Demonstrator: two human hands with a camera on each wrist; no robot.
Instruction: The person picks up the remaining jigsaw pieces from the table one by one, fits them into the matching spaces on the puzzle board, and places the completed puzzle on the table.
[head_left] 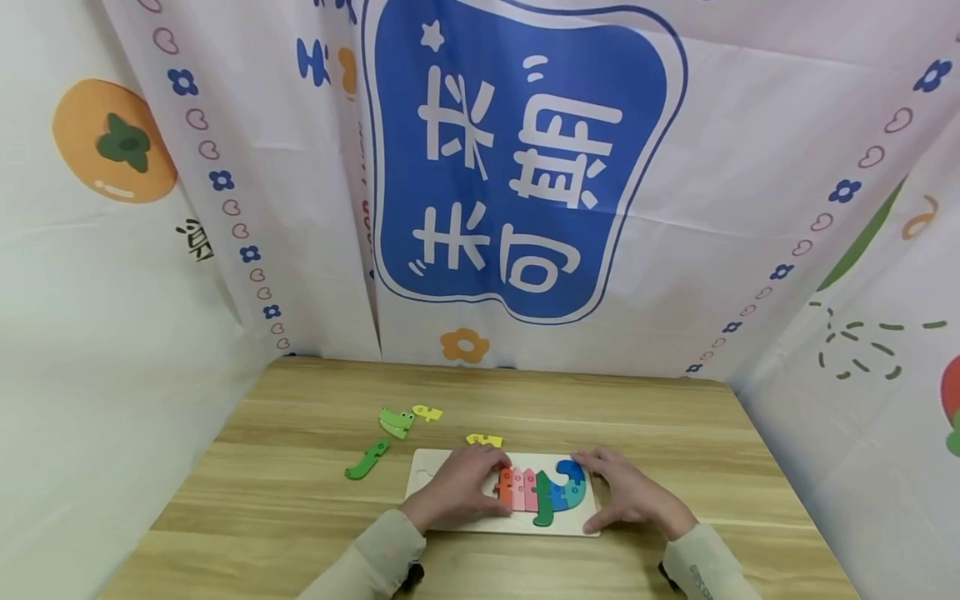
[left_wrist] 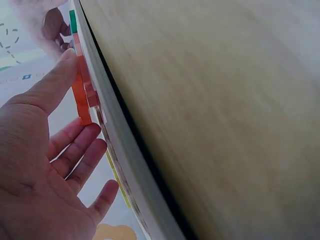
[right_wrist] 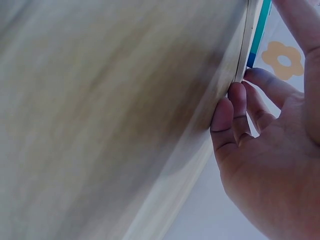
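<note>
A pale wooden puzzle board point(head_left: 570, 523) lies on the table, partly covered by my left hand point(head_left: 457, 487). The thumb and fingers of this hand hold an orange-red puzzle piece point(head_left: 505, 487) at its two ends, beside pink pieces point(head_left: 525, 493) on the board. In the left wrist view the orange piece point(left_wrist: 81, 100) stands slightly proud of the board. A dark green piece point(head_left: 543, 500) and blue pieces point(head_left: 573, 483) sit further right on it. My right hand point(head_left: 633, 493) grips the board's right end, thumb at the near corner, fingers at the far one.
Loose on the wooden table point(head_left: 300, 533) left of and behind the board are a crocodile-head piece point(head_left: 396, 422), a green tail-like piece point(head_left: 367, 459) and two yellow pieces, one farther back point(head_left: 427, 412), one by the board point(head_left: 484, 440). Printed cloth point(head_left: 750, 208) hangs behind.
</note>
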